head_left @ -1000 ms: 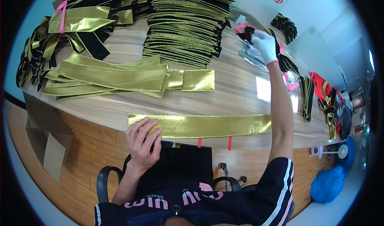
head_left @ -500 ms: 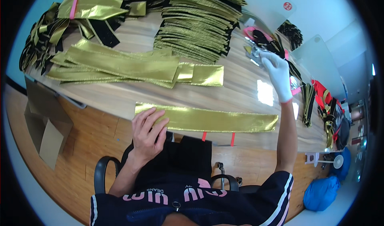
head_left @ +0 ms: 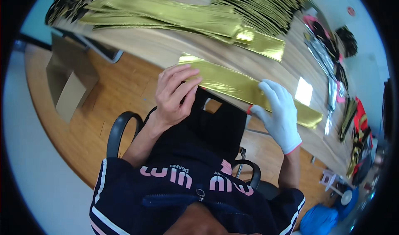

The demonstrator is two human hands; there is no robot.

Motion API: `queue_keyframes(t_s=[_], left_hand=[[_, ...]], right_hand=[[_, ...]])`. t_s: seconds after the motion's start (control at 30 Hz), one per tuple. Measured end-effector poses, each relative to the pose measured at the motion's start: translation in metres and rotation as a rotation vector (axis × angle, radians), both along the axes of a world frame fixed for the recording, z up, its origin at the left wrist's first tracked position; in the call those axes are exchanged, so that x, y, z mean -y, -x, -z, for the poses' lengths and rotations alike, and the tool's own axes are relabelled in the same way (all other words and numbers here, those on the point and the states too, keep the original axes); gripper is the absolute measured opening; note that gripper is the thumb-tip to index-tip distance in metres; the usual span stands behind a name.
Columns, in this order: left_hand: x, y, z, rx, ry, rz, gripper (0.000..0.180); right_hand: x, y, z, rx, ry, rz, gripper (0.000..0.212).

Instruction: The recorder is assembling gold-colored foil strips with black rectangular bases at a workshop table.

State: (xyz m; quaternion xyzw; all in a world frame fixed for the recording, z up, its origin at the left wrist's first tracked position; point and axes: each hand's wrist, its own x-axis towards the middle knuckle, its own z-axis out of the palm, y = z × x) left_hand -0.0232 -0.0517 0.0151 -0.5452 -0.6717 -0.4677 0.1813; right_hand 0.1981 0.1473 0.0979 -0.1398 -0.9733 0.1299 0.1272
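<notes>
At table edge [head_left: 166, 52], bare left hand [head_left: 174, 95], gloved right hand [head_left: 280, 114], both on gold strip [head_left: 237, 83]

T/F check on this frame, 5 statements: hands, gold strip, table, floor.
1. Both hands are bare. False: the right hand wears a white glove; the left hand is bare.
2. Both hands rest on the same gold strip at the wooden table's near edge. True.
3. The gold strip is rolled into a coil. False: it lies flat and stretched out along the edge.
4. A pile of more gold strips lies farther back on the table. True.
5. The cardboard box sits on the table. False: it stands on the floor, on the person's left.
</notes>
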Motion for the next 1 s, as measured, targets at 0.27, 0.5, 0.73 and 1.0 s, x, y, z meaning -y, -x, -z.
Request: queue_keyframes(t_s=[0.27, 0.5, 0.73, 1.0], left_hand=[[0.034, 0.008, 0.013, 0.166, -0.020, -0.179, 0.030], [0.029, 0.009, 0.009, 0.142, -0.002, -0.196, 0.031], [0.024, 0.013, 0.016, 0.217, -0.020, -0.171, 0.028], [0.022, 0.019, 0.017, 0.103, -0.026, -0.145, 0.029]], right_hand=[[0.013, 0.030, 0.005, -0.027, -0.043, -0.084, 0.061], [0.024, 0.053, 0.011, 0.006, -0.068, -0.010, 0.056], [0.037, 0.052, 0.015, 0.041, -0.135, -0.012, 0.047], [0.037, 0.048, 0.016, -0.037, -0.104, -0.098, 0.050]])
